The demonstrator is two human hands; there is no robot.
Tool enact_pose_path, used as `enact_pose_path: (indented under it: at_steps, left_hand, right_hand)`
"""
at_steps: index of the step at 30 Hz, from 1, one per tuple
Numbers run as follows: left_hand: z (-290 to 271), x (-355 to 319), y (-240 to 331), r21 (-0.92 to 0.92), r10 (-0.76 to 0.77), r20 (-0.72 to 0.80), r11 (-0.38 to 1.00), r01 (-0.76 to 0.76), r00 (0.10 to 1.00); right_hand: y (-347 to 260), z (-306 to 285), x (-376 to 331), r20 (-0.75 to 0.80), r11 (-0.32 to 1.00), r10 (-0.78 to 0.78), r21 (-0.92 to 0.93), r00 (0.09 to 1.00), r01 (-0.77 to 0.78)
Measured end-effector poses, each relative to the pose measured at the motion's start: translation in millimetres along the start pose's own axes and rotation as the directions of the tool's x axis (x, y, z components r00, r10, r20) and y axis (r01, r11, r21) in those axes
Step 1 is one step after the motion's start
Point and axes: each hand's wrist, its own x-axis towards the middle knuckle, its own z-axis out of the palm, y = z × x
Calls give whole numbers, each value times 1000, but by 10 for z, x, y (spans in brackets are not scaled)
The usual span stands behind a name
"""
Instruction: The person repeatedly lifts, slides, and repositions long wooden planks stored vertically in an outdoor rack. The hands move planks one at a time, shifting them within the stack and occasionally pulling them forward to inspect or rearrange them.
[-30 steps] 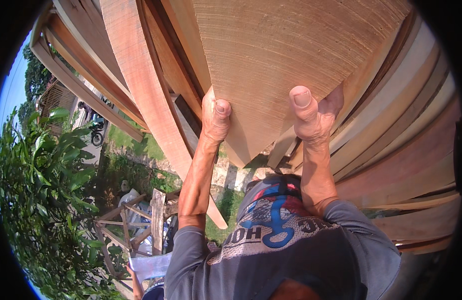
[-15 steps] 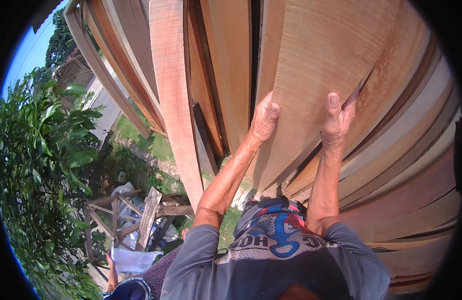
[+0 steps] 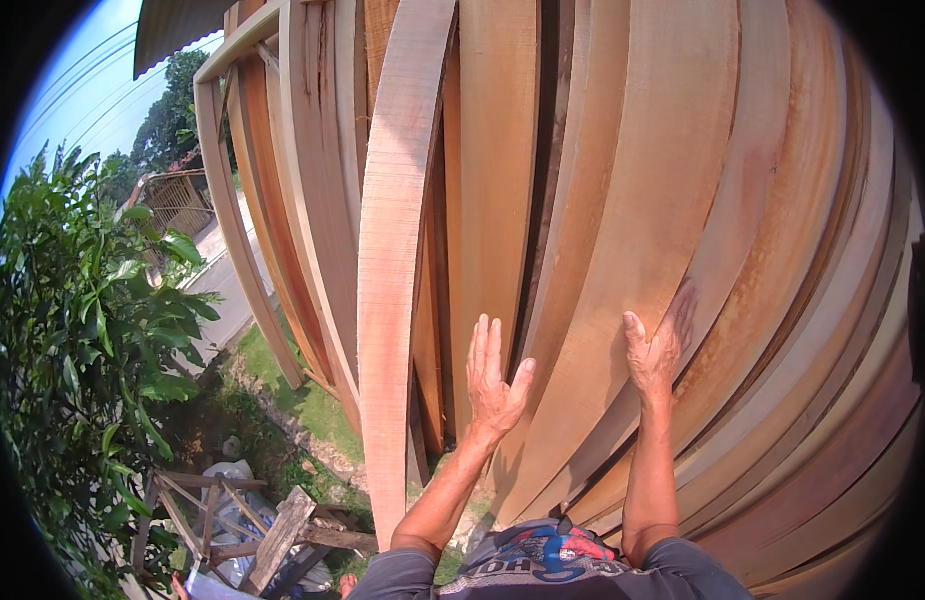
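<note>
A wide, light brown wooden board (image 3: 658,180) stands upright in front of me, leaning back among other planks. My left hand (image 3: 498,395) is off its left side, fingers stretched up and thumb spread, holding nothing. At the board's right edge is my right hand (image 3: 655,355), flat and open with the thumb apart from the fingers; whether it touches the edge I cannot tell. To the left of my left hand a narrower, pinkish plank (image 3: 391,330) stands on end, apart from the others at its foot.
Several more planks (image 3: 833,330) fan out to the right. At the left, a pale wooden frame (image 3: 245,330) leans beside a leafy bush (image 3: 93,330). Old timber scraps (image 3: 283,535) lie at the lower left near plastic sheeting. Grass (image 3: 328,400) and a road (image 3: 233,300) show beyond.
My left hand has come off the wide board's left edge, and its fingers have straightened. The board now leans farther back against the other planks. My view has tilted up.
</note>
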Motion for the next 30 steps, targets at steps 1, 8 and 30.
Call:
enact_pose_path:
  at_steps: [1, 8, 30]
  left_hand:
    - [-223, -19, -86, 111, 33, -91, 994, -23, 995]
    - [-1517, -329, -858, 244, -313, -313, 886, 394, 897]
    - [-2405, -907, -509, -231, -593, 35, 779, 584, 805]
  right_hand:
    - [17, 20, -27, 0, 1000, 15, 15, 1000, -15]
    - [56, 28, -28, 3, 998, 25, 61, 1000, -25]
    - [-62, 38, -33, -124, 987, 1, 157, 992, 19]
